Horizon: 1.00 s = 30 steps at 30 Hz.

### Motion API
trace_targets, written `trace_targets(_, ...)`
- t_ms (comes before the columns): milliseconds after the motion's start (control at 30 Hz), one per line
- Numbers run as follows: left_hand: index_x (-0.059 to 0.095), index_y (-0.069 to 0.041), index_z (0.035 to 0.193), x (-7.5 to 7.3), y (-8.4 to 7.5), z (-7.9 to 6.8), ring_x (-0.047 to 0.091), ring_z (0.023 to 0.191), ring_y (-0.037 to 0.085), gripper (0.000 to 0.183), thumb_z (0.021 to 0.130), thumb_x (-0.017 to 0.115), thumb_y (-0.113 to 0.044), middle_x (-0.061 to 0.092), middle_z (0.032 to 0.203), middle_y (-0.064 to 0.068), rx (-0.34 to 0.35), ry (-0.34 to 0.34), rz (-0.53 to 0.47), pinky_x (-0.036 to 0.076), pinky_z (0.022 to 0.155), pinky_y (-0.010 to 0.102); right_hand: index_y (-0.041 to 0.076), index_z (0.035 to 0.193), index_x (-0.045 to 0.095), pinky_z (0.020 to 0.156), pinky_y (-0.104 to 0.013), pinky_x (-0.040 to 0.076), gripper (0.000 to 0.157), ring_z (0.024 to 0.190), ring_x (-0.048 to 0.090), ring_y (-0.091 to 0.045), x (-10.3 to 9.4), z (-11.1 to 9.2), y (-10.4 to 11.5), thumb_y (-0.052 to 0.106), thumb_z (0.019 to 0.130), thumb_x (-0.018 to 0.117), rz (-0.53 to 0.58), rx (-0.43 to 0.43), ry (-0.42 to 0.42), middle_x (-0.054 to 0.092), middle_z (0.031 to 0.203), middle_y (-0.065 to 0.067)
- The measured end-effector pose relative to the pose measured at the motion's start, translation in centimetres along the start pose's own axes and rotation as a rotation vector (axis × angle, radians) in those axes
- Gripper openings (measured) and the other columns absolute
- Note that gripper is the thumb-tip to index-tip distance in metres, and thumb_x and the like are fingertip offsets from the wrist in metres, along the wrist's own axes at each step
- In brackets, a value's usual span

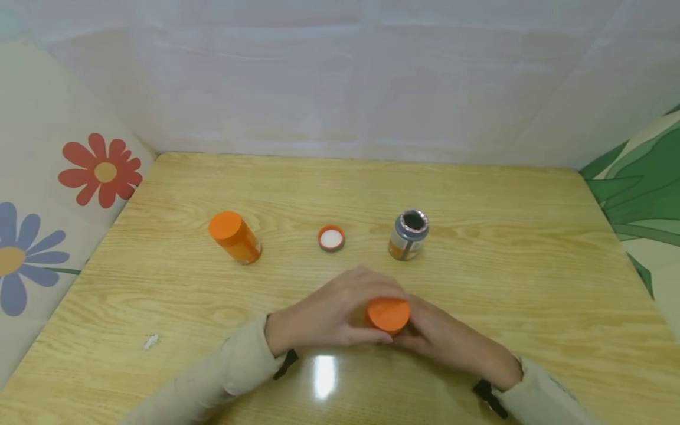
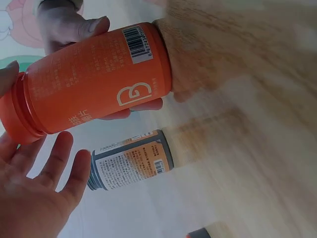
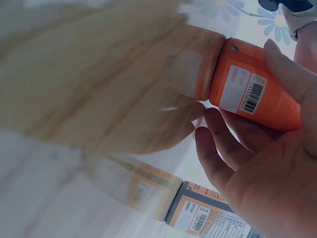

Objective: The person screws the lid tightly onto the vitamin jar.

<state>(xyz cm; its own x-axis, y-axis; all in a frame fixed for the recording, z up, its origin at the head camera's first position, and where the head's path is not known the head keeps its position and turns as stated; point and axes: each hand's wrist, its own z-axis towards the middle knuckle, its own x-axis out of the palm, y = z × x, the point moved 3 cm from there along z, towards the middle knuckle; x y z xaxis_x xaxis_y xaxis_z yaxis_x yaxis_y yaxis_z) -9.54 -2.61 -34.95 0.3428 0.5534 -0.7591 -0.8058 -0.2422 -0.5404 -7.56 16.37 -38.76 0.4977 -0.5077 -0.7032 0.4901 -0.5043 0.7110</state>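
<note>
In front of me stands an orange bottle (image 2: 99, 82) with an orange screw cap (image 1: 389, 315). My left hand (image 1: 340, 310) pinches the cap between thumb and fingers. Lower down, my right hand (image 1: 451, 336) holds the bottle's body, its thumb against the side in the right wrist view. The bottle is upright on the table. Beyond the hands is a grey bottle (image 1: 408, 236) with an orange and white label and an uncovered mouth. Left of it lies a loose cap (image 1: 331, 238), its white inner side up.
A second orange bottle (image 1: 235, 237), capped, stands at the left. The wood-grain table (image 1: 504, 236) is glossy and reflects the bottles. Pale sheeting (image 1: 361, 82) closes off the back, and flower-printed panels (image 1: 32, 147) flank the sides. A small white mark (image 1: 151, 342) lies near the front left.
</note>
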Motion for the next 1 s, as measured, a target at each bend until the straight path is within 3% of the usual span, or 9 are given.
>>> trace_targets(300,0.051,-0.01,0.132,-0.06,0.1,-0.51,0.052,0.122,0.013,0.074,0.073,0.087,-0.037,0.058,0.129,0.005,-0.106,-0.082,-0.094,0.044,0.107,0.028,0.011,0.133,0.054,0.101,-0.046,0.051,0.046,0.118,0.062,-0.021,0.05,0.08,-0.12,0.033,0.095,0.065,0.013,0.01,0.01,0.063,0.129,-0.003)
trace_targets(533,0.054,-0.015,0.119,0.54,-0.21,-0.24,0.053,0.109,0.007,0.064,0.071,0.088,-0.039,0.058,0.115,-0.004,-0.187,-0.133,-0.093,0.048,0.096,0.027,0.006,0.138,0.052,0.102,-0.049,0.05,0.05,0.122,0.06,-0.027,-0.06,-0.08,-0.13,0.018,0.092,0.068,-0.004,0.047,0.031,0.061,0.134,-0.01)
trace_targets(800,0.057,-0.011,0.126,0.22,-0.38,0.01,0.051,0.119,0.013,0.052,0.081,0.081,-0.026,0.059,0.124,0.001,-0.096,-0.068,-0.136,0.041,0.107,0.027,0.013,0.135,0.054,0.101,-0.044,0.051,0.046,0.118,0.061,-0.02,-0.03,-0.01,-0.13,0.032,0.095,0.065,0.022,0.021,0.017,0.062,0.131,-0.002)
trace_targets(1000,0.054,-0.008,0.138,0.09,-0.37,-0.12,0.05,0.128,0.017,0.057,0.084,0.073,-0.018,0.057,0.135,0.006,-0.06,0.006,-0.152,0.039,0.112,0.031,0.019,0.131,0.056,0.102,-0.041,0.05,0.04,0.118,0.06,-0.013,0.04,0.09,-0.07,0.037,0.095,0.063,0.041,-0.03,-0.01,0.062,0.13,0.005)
